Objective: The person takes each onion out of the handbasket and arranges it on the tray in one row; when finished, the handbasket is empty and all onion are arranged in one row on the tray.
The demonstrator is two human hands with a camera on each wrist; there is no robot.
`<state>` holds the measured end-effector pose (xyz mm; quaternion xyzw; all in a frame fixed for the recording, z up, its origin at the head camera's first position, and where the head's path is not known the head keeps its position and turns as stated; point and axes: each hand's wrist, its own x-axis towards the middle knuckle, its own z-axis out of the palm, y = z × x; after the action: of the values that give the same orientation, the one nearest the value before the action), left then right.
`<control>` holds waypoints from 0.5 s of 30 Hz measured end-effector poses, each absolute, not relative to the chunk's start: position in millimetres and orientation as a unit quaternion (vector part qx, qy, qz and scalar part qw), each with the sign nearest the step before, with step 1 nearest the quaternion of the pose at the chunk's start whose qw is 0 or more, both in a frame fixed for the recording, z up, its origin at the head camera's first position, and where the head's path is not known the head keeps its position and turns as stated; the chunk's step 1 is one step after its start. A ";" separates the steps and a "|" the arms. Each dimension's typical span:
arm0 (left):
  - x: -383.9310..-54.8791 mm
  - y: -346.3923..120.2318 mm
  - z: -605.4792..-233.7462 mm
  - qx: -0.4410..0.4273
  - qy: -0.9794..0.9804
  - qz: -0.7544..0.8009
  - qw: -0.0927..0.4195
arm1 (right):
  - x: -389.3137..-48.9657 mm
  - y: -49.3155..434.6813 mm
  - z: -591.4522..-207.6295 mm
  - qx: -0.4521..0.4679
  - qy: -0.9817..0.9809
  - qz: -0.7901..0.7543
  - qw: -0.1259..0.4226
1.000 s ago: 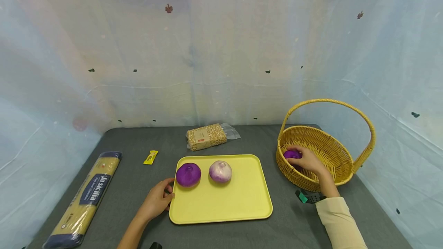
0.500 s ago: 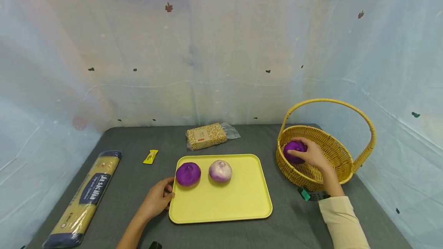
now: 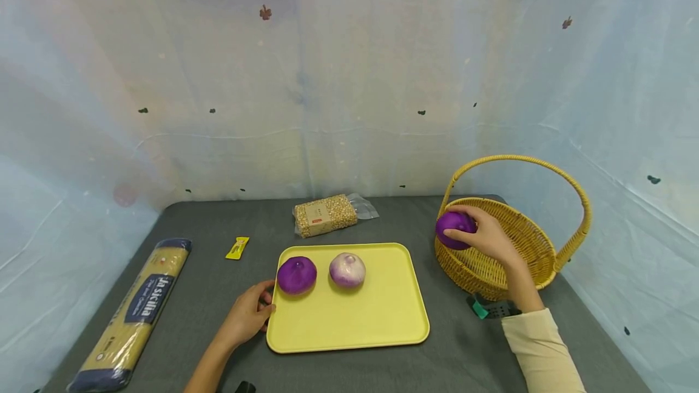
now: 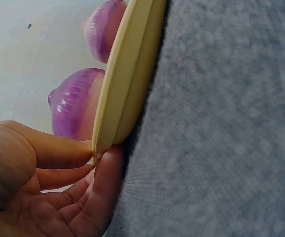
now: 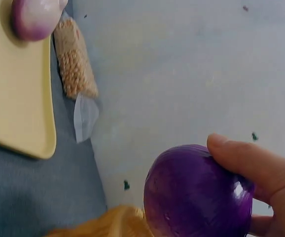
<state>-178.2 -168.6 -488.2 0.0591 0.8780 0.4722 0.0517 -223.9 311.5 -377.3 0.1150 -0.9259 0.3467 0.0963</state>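
Observation:
My right hand point(image 3: 486, 236) grips a dark purple onion point(image 3: 455, 230) at the left rim of the yellow wicker basket point(image 3: 524, 259). In the right wrist view the thumb lies along the side of that onion point(image 5: 196, 192). My left hand point(image 3: 248, 314) pinches the left edge of a yellow tray point(image 3: 349, 326), thumb on top and fingers beneath the rim, as the left wrist view shows. On the tray sit a purple onion point(image 3: 297, 276) near the upper left corner and a paler white-and-purple onion point(image 3: 347, 270) to its right.
Behind the tray lies a clear bag of beige beans or grains point(image 3: 326, 215). A small yellow packet point(image 3: 237, 248) is on the grey tablecloth point(image 3: 218, 284) to the left, and a long pack of spaghetti point(image 3: 136, 314) lies along the left side. The basket's tall handle point(image 3: 516, 157) arches over it.
My right hand has lifted the dark purple onion from inside the basket up and left to its rim. The left hand and the tray have stayed in place.

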 end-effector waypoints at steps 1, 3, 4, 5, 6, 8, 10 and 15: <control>-178.2 -168.5 -488.2 0.060 0.877 0.473 0.051 | -223.4 308.9 -375.9 0.120 -0.924 0.349 0.096; -178.3 -168.5 -488.2 0.060 0.877 0.475 0.050 | -222.5 303.8 -373.7 0.130 -0.922 0.353 0.094; -178.3 -168.5 -488.2 0.060 0.876 0.475 0.050 | -222.2 301.3 -372.8 0.135 -0.920 0.357 0.092; -178.3 -168.5 -488.2 0.061 0.877 0.475 0.049 | -221.8 298.8 -372.2 0.139 -0.919 0.359 0.089; -178.4 -168.6 -488.3 0.061 0.877 0.474 0.048 | -221.6 296.5 -371.9 0.142 -0.917 0.362 0.087; -178.5 -168.7 -488.6 0.061 0.878 0.473 0.047 | -221.1 291.9 -371.4 0.149 -0.916 0.364 0.083; -178.6 -168.6 -488.9 0.062 0.878 0.472 0.046 | -220.4 287.3 -371.3 0.155 -0.914 0.366 0.079; -178.7 -168.3 -488.8 0.062 0.878 0.473 0.046 | -220.3 277.5 -373.3 0.175 -0.908 0.374 0.070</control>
<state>-178.7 -168.3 -488.8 0.0615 0.8778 0.4728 0.0460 -220.3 277.5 -373.3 0.1748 -0.9081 0.3739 0.0704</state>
